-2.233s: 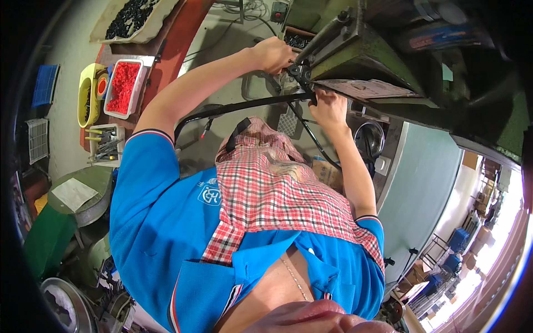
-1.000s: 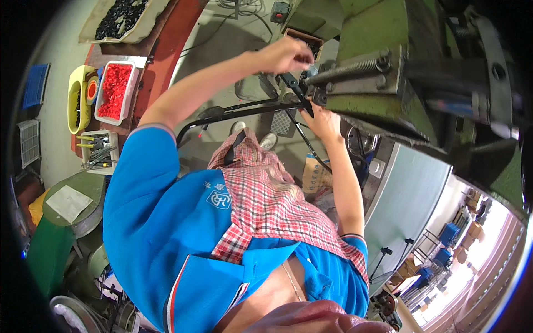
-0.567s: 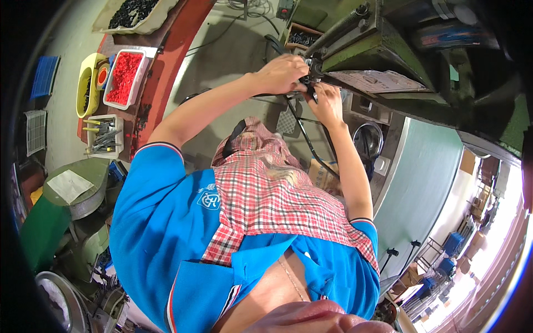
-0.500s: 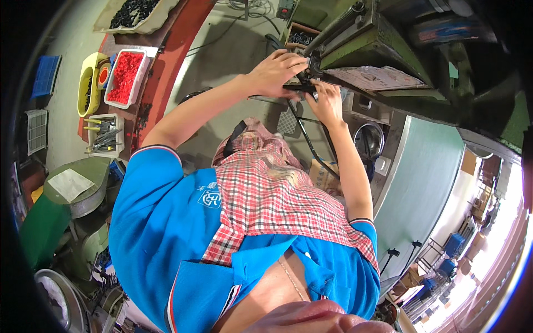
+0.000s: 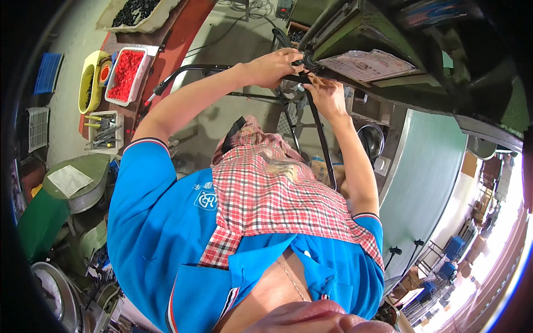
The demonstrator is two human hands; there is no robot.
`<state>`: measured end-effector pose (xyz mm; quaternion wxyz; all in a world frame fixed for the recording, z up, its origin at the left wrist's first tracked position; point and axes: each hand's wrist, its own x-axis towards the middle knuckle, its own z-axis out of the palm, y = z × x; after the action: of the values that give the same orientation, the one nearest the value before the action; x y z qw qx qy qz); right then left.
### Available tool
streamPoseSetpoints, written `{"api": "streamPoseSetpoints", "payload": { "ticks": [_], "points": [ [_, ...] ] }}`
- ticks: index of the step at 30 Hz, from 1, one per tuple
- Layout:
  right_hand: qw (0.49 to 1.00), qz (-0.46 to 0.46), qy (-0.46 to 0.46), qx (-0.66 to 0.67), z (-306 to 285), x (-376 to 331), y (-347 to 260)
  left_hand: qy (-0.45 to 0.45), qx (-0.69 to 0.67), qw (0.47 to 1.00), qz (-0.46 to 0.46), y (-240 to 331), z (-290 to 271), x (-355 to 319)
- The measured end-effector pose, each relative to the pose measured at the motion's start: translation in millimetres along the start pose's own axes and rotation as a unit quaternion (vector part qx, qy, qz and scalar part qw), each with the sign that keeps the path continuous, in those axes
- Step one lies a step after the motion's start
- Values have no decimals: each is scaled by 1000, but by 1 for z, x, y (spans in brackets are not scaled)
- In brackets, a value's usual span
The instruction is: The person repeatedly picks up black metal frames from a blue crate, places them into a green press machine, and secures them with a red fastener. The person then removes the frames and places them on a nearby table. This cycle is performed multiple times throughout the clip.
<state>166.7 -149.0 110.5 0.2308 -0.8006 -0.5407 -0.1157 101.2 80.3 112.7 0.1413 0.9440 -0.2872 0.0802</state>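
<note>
A black tubular metal frame (image 5: 321,130) is between my hands at the green machine (image 5: 383,33). One bent tube (image 5: 191,67) of the frame runs out past my left forearm and ends in a dark cap with a small red tip. Another leg slants down toward my apron. My left hand (image 5: 273,67) has its fingers curled over the frame's joint, right beside the machine's black round part (image 5: 308,60). Just to the right, my right hand (image 5: 327,95) grips the frame with bent fingers. The exact contact under the fingers is hidden.
On the red-edged bench at left stand a white tray of small red parts (image 5: 126,75), a tray of black parts (image 5: 133,14), a yellow container (image 5: 88,89) and a tool box (image 5: 104,132). A green panel (image 5: 425,166) stands at right. A green stool (image 5: 83,183) is lower left.
The black frame has turned, so its bent tube now reaches out left beyond my left forearm and a leg slants closer to my right forearm. Both hands stay near the machine, shifted slightly.
</note>
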Motion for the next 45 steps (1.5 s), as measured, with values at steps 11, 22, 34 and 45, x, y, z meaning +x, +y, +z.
{"api": "streamPoseSetpoints", "payload": {
  "ticks": [11, 22, 34, 45],
  "points": [
    [978, 99, -157, 91, -24, 18, 3, -83, -80, 993, -11, -4, -19, 9],
    [979, 54, -177, 87, -9, 15, 31, -59, -135, 987, 65, -21, -15, 16],
    [981, 103, -135, 96, -3, 15, 29, -103, -141, 984, -31, -14, -12, 10],
    [814, 526, -156, 191, -42, -110, -74, -67, -64, 973, -210, -27, -37, -100]
  ]
}}
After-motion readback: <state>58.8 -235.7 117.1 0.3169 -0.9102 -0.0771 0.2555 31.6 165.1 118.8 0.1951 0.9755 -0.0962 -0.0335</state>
